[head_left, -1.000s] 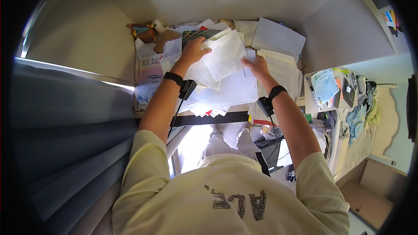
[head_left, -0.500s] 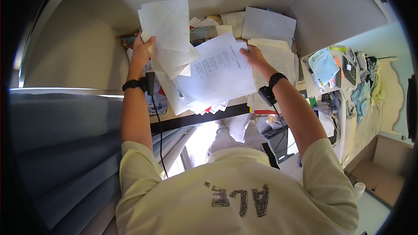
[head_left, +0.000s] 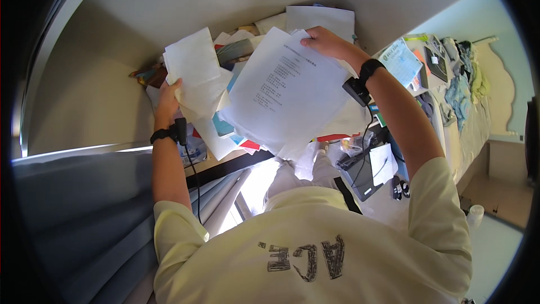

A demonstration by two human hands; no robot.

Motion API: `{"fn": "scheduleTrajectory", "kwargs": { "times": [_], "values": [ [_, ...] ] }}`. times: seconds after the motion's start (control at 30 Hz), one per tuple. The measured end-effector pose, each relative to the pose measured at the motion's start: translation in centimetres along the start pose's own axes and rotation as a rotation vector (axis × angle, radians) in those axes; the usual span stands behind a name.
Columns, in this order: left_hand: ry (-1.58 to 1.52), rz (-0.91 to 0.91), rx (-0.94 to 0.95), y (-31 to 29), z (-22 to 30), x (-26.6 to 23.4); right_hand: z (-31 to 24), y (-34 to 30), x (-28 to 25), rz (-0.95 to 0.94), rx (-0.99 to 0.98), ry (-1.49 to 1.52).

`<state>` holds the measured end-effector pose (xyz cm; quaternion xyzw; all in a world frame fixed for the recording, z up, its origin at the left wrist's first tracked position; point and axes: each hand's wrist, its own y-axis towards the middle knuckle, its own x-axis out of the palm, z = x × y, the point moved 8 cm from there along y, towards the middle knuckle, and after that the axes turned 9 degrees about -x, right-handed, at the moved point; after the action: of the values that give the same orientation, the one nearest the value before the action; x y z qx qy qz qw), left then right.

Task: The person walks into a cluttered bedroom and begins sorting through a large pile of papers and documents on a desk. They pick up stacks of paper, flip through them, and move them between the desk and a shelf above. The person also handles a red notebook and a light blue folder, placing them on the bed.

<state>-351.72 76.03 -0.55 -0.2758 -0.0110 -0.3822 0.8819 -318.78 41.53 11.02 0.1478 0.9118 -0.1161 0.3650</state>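
My left hand [head_left: 168, 100] is closed on the left edge of some folded white papers [head_left: 194, 59], thumb on top. Higher up and to the right, my right hand [head_left: 326, 43] grips the top right corner of a stack of printed sheets [head_left: 281, 101]. That stack tilts toward me, and its lower end hangs past the front edge of the desk. Its left side comes close to the folded papers. Beneath both lie more loose papers with red and teal pieces [head_left: 224, 126] showing between them. Each wrist wears a black strap with a small device and a cable.
A white sheet [head_left: 320, 19] lies at the back against the cabinet wall. Grey curtains [head_left: 84, 202] hang on the left. To the right are a bed [head_left: 475, 124] with piled clothes, a light blue printed sheet [head_left: 400, 62], and a dark case [head_left: 360, 171] on the floor.
My right hand has lifted the printed stack up and toward me. My left hand has lowered with the folded papers, uncovering teal and red pieces beneath. The whole view has turned slightly.
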Motion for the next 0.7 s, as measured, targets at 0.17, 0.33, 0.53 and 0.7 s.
{"fn": "scheduleTrajectory", "kwargs": {
  "times": [0.17,0.33,0.53,0.7],
  "values": [
    [0.224,-0.046,-0.112,2.1,-2.4,3.3,1.3,-2.4,-2.1,-0.024,-0.022,0.008],
    [1.064,0.378,0.287,2.2,0.1,7.1,1.4,-3.8,-1.8,-0.086,-0.02,-0.055],
    [0.632,-0.405,0.238,-1.7,-5.0,26.6,1.7,-3.6,-0.9,-0.085,-0.057,-0.022],
    [0.635,-0.378,0.09,-4.9,-7.5,32.8,2.6,-3.7,-2.5,-0.076,-0.083,0.095]
  ]
}}
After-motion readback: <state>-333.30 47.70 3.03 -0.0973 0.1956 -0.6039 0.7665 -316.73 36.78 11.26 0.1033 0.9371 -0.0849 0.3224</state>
